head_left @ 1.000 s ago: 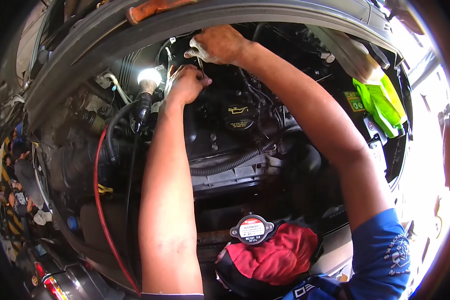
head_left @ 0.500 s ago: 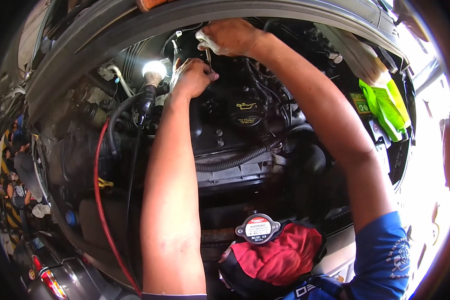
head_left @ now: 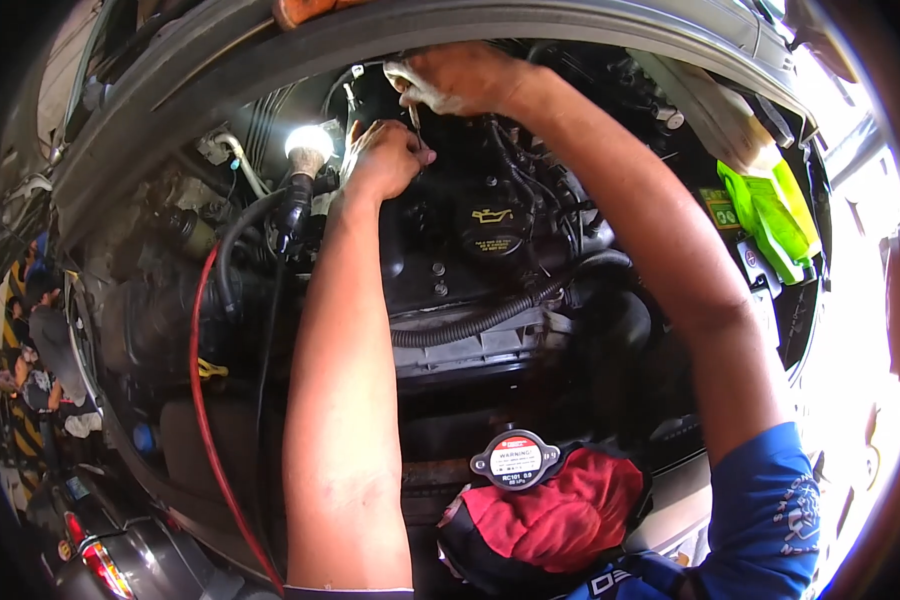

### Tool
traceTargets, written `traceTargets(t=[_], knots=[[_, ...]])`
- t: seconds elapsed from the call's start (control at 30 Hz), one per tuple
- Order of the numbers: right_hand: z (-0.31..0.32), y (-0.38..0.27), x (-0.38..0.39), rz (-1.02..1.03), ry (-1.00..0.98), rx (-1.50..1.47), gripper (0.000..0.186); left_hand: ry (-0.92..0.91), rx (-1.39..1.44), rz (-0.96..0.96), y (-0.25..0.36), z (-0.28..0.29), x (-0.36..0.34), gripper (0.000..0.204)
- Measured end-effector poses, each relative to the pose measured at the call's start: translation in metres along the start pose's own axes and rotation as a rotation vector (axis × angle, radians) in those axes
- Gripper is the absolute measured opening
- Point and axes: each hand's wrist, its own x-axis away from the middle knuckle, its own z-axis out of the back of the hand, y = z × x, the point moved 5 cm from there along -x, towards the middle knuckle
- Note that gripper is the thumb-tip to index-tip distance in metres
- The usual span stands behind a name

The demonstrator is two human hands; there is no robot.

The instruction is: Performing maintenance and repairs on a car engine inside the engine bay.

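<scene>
Both my arms reach deep into a car's engine bay, toward the rear edge under the raised hood. My right hand [head_left: 460, 78] is closed at the top of a tool with a thin metal shaft [head_left: 416, 120]; its handle is mostly hidden in the hand, and whitish smears or material show on the fingers. Just below and to the left, my left hand [head_left: 388, 158] has its fingers closed around the lower end of that shaft. The shaft's tip is hidden. Under the hands lies the black engine cover [head_left: 420, 260], with a black oil filler cap [head_left: 492, 228].
A lit bulb lamp [head_left: 308, 150] stands left of my left hand, its black cord trailing down beside a red hose [head_left: 198, 370]. A radiator cap [head_left: 515, 460] lies against a red and black cloth [head_left: 560, 510] at the front. A bright green bottle [head_left: 770, 215] stands right.
My right hand has shifted very slightly left with the tool. My left hand stays almost in place.
</scene>
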Motion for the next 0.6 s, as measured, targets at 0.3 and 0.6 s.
traceTargets(t=[0.3, 0.6], knots=[[-0.002, 0.006, 0.004, -0.031, 0.163, -0.098, 0.022, -0.009, 0.239, 0.17, 0.01, 0.014, 0.004, 0.031], [0.006, 0.003, 0.007, -0.129, 0.08, -0.176, 0.019, -0.049, 0.29, 0.151, 0.009, 0.017, 0.003, 0.032]])
